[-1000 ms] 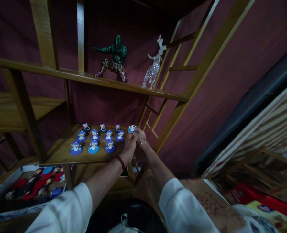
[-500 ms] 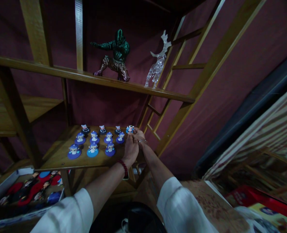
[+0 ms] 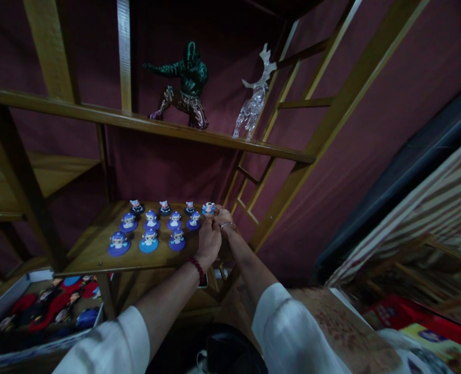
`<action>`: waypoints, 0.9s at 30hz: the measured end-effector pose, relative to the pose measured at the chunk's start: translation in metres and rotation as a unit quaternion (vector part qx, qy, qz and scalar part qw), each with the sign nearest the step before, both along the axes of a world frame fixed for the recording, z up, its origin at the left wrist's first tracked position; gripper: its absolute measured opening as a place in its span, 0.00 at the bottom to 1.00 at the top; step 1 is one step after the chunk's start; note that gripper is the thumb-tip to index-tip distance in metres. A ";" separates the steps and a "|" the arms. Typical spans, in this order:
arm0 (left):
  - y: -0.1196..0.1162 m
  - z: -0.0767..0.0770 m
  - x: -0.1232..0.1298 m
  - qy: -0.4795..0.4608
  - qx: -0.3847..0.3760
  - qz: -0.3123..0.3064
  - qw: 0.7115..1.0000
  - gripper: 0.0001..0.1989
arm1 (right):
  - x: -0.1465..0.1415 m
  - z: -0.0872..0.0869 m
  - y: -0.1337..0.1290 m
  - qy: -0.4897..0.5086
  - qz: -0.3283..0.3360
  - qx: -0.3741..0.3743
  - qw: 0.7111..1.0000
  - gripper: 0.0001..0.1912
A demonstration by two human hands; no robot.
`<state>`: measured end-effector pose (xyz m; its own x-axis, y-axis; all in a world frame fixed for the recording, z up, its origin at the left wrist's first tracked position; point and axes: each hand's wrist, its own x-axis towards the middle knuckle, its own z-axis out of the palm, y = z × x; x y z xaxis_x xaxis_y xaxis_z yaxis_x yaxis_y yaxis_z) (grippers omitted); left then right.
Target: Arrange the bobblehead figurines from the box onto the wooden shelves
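Note:
A small figurine on a blue round base (image 3: 208, 209) stands at the right end of the back row on the wooden shelf (image 3: 97, 262). My right hand (image 3: 223, 216) grips its right side with curled fingers. Just in front, my left hand (image 3: 210, 236) is closed, its fingertips against the figurine's base and close to the right hand; the exact contact is partly hidden. To the left are a dark-based figurine (image 3: 189, 208) and a purple-based figurine (image 3: 193, 221). Several similar figurines are lined up in rows, among them one on a light blue base (image 3: 148, 241).
On the shelf above (image 3: 136, 123) stand a green and purple crouching statue (image 3: 193, 83) and a clear deer figure (image 3: 250, 109). A box (image 3: 35, 275) with more figurines sits lower left. Wooden lattice (image 3: 308, 150) rises on the right.
The figurine stays in its place in the back row. My hands have shifted very slightly around it, and the right fingers look a little lower on its side.

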<state>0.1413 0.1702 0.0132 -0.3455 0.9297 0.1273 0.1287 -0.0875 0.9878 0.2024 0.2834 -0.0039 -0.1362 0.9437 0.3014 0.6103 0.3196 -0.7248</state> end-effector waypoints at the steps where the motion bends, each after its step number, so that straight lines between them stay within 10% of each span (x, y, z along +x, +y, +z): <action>1: 0.000 0.000 0.000 0.002 -0.001 -0.001 1.000 0.18 | 0.000 0.002 -0.001 -0.009 -0.005 -0.008 1.000 0.15; 27: -0.003 0.000 0.001 0.044 0.000 0.000 0.999 0.19 | -0.005 0.023 -0.022 -0.164 -0.056 -0.025 0.985 0.19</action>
